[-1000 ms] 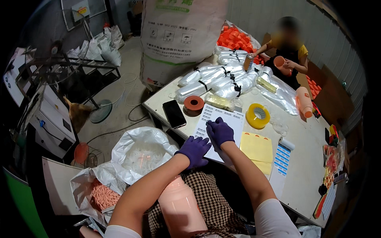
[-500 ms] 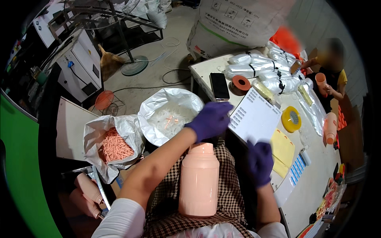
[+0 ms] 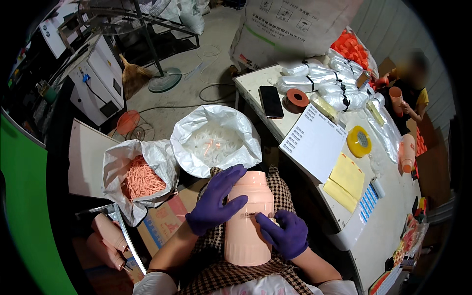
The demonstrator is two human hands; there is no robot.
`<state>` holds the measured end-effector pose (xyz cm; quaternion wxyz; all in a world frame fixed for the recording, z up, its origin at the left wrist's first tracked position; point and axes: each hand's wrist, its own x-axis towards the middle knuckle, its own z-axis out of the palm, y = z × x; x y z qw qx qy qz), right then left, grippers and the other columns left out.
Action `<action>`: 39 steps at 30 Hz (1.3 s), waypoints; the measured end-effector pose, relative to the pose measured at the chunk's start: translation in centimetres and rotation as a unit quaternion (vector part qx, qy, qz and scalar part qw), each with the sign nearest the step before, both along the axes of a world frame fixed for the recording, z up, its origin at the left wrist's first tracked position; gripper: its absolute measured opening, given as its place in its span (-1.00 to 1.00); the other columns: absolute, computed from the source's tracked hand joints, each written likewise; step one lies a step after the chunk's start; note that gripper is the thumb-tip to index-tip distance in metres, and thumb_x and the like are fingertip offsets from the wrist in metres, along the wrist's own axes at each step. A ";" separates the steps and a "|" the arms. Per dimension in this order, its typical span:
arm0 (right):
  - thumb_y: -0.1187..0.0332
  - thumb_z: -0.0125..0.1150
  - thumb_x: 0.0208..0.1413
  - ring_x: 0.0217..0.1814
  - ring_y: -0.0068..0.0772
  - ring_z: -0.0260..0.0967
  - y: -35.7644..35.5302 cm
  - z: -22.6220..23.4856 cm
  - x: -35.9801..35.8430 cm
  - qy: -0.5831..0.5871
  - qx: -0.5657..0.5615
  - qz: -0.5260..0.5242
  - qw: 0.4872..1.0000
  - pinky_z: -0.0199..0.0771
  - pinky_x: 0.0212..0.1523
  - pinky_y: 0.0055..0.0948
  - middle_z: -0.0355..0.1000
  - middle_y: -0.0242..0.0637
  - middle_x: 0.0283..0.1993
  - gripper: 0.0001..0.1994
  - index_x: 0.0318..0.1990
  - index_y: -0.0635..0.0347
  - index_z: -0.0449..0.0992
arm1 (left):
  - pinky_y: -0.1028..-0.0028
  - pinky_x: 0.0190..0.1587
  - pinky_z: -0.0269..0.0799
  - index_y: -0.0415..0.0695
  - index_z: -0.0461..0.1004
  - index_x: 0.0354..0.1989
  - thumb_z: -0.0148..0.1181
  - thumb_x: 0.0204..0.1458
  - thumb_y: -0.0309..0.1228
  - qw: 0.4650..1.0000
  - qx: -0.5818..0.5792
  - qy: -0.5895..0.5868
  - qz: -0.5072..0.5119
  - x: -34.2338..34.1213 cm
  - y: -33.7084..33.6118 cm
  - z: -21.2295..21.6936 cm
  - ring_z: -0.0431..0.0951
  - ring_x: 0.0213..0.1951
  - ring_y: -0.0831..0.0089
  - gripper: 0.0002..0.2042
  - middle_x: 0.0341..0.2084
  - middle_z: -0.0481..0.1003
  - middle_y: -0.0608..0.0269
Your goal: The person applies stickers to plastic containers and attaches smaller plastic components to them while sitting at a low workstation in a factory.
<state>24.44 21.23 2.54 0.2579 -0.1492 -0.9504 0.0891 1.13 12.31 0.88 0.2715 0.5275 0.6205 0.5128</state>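
Scene: a seated person in purple gloves steadies a pink plastic bottle [image 3: 248, 219] upright on a checked lap, beside a cluttered worktop [image 3: 393, 231].
Left hand: the left hand [image 3: 216, 201] lies spread over the bottle's shoulder and upper side, at about 10 o'clock from its middle, fingers curled round it.
Right hand: the right hand [image 3: 284, 234] presses thumb and fingers on the bottle's front at 4 o'clock, on what looks like a small clear label; the detail is too small to be sure.
Change: a second ago both hands were up on the white sheet [image 3: 314, 141] on the worktop; half a second ago the left hovered above the bottle and the right hung beside it. Now both have closed on the bottle.
Meaning: the work has likely shifted from the paper to the bottle's surface.
Around: a white bag of pale rings [image 3: 214, 140] at 12 o'clock, a bag of orange sticks [image 3: 140, 179] at 10 o'clock, yellow tape roll [image 3: 359, 141] and black phone [image 3: 271, 102] on the worktop.
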 end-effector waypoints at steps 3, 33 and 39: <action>0.27 0.37 -0.02 -0.44 -0.37 0.34 0.3 -0.8 0.2 -0.030 -0.013 -0.004 0.999 0.36 -0.53 -0.38 0.37 -0.30 -0.28 -0.49 0.17 -0.28 0.54 | 0.16 0.42 0.01 -0.23 0.26 0.35 0.34 0.07 -0.25 0.996 -0.008 0.080 -0.027 0.0 0.6 -0.1 0.16 0.40 0.03 -0.32 0.34 0.24 -0.08; 0.27 0.31 0.10 0.13 0.06 0.37 11.2 -5.3 25.0 -0.169 0.013 -0.582 0.795 0.46 0.06 -0.07 0.38 -0.04 0.11 -0.36 0.37 -0.11 0.29 | 0.37 0.04 0.33 -0.13 0.40 -0.40 0.24 0.10 -0.13 0.955 0.045 -0.283 -0.080 -0.1 5.3 -1.7 0.45 -0.09 0.36 -0.69 -0.20 0.45 0.24; 0.38 0.34 0.05 0.29 -0.03 0.30 6.7 1.6 10.0 0.135 -0.275 -0.151 0.940 0.28 0.31 -0.20 0.37 -0.01 0.19 -0.47 0.22 0.24 0.41 | 0.04 0.02 0.37 0.00 0.35 -0.58 0.09 0.08 0.28 0.709 0.307 -0.593 -0.229 1.1 5.7 -2.6 0.42 -0.06 0.11 -0.45 -0.26 0.34 0.28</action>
